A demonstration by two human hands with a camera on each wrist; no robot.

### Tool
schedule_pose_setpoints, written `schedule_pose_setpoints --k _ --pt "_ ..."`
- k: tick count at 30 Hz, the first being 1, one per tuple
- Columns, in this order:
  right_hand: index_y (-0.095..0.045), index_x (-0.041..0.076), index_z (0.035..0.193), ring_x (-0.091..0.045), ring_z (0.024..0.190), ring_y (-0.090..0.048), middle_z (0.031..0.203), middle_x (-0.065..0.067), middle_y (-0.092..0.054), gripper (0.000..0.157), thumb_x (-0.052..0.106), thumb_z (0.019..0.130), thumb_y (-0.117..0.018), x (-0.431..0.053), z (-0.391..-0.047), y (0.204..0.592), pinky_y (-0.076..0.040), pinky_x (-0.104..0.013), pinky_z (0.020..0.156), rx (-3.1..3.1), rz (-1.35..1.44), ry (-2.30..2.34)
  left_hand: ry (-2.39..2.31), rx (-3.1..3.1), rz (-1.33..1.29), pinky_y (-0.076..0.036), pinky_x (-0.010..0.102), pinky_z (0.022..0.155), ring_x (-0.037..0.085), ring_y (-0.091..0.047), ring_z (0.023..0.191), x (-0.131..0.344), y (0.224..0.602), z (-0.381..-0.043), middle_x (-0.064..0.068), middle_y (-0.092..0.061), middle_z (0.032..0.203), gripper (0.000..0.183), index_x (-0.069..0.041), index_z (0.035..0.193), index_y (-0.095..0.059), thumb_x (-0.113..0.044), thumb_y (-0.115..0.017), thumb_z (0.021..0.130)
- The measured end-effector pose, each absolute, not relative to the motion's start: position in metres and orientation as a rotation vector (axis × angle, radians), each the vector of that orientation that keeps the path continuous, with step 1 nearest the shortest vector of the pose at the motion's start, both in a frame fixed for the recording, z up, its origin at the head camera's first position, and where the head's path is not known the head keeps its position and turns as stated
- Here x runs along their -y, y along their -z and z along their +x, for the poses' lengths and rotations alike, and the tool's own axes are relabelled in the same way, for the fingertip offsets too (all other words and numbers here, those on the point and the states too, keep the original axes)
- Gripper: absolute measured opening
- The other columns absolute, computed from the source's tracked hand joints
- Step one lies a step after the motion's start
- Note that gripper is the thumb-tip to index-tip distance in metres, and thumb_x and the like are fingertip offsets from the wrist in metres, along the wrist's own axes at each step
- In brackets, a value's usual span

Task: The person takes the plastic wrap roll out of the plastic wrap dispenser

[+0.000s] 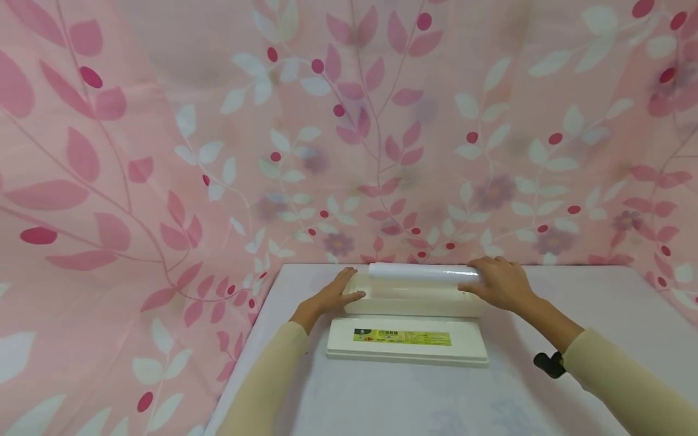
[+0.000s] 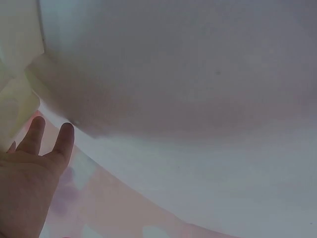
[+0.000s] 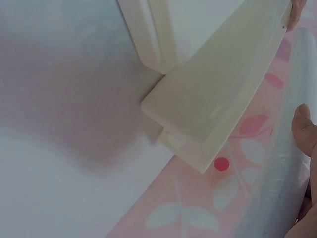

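Observation:
A long cream box without its lid lies near the table's far edge; its hollow inside shows in the right wrist view. My left hand grips the box's left end, thumb over the rim. In the left wrist view, two straight fingers of it spread beside the box's end. My right hand holds a shiny clear roll of cling film by its right end, thumb on the near side. In the right wrist view the roll is apart from the box, up above it.
The flat cream lid with a yellow-green label lies in front of the box on the white-covered table. A pink leaf-patterned curtain hangs behind and to the sides. A black strap piece sticks out at the right sleeve.

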State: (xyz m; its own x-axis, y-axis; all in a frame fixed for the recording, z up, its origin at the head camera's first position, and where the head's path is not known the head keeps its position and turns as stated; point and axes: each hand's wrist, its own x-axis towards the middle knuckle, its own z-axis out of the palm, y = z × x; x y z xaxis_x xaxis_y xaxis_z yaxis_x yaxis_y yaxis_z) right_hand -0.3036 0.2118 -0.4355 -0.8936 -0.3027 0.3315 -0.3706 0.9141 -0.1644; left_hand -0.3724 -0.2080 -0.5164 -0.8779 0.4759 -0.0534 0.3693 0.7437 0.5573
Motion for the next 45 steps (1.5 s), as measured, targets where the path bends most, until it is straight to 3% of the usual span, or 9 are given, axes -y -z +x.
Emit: schedule_pose_setpoints --k 9,20,27,32,38,45 --pt "-0.068 0.006 0.113 -0.031 0.086 -0.062 0.103 -0.013 -0.071 0.056 0.050 0.079 -0.078 -0.223 -0.301 0.432 -0.051 -0.041 0.058 2.754 0.528 -0.283 -0.831 -2.752 0.663 -0.022 0.051 0.121 0.030 -0.015 0.153 0.208 0.516 -0.371 0.011 -0.012 0.166 0.088 -0.013 0.158 -0.018 -0.058 -0.057 0.094" --pt "-0.063 0.001 0.119 -0.035 0.093 -0.062 0.109 -0.019 -0.067 0.060 0.049 0.084 -0.073 -0.236 -0.291 0.432 -0.056 -0.050 0.064 2.785 0.500 -0.267 -0.839 -2.730 0.632 -0.020 0.051 0.121 0.030 -0.014 0.153 0.206 0.511 -0.370 0.011 -0.009 0.167 0.088 -0.013 0.159 -0.017 -0.056 -0.057 0.094" --pt "-0.061 -0.006 0.115 -0.034 0.086 -0.061 0.103 -0.022 -0.066 0.063 0.048 0.085 -0.074 -0.244 -0.286 0.430 -0.056 -0.051 0.065 2.826 0.476 -0.339 -0.824 -2.731 0.628 -0.021 0.050 0.122 0.029 -0.015 0.153 0.205 0.511 -0.371 0.010 -0.010 0.167 0.088 -0.013 0.159 -0.016 -0.056 -0.057 0.094" --pt "-0.062 -0.006 0.112 -0.031 0.082 -0.060 0.098 -0.020 -0.066 0.060 0.046 0.084 -0.075 -0.251 -0.284 0.430 -0.054 -0.049 0.065 2.815 0.451 -0.356 -0.862 -2.724 0.634 -0.021 0.051 0.121 0.030 -0.017 0.152 0.204 0.510 -0.371 0.011 -0.012 0.166 0.086 -0.011 0.158 -0.017 -0.051 -0.059 0.095" --pt "-0.063 -0.004 0.108 -0.029 0.078 -0.060 0.095 -0.018 -0.067 0.057 0.044 0.082 -0.077 -0.260 -0.282 0.432 -0.053 -0.048 0.064 2.772 0.469 -0.322 -0.842 -2.709 0.637 -0.021 0.052 0.121 0.030 -0.016 0.153 0.205 0.514 -0.373 0.011 -0.011 0.166 0.088 -0.012 0.158 -0.016 -0.055 -0.058 0.094" --pt "-0.066 -0.002 0.103 -0.038 0.089 -0.060 0.095 -0.018 -0.069 0.053 0.041 0.076 -0.081 -0.271 -0.281 0.435 -0.045 -0.055 0.075 2.646 0.500 -0.238 -0.803 -2.714 0.655 -0.020 0.051 0.122 0.030 -0.013 0.153 0.207 0.512 -0.375 0.011 -0.008 0.166 0.087 -0.011 0.159 -0.014 -0.054 -0.056 0.095"
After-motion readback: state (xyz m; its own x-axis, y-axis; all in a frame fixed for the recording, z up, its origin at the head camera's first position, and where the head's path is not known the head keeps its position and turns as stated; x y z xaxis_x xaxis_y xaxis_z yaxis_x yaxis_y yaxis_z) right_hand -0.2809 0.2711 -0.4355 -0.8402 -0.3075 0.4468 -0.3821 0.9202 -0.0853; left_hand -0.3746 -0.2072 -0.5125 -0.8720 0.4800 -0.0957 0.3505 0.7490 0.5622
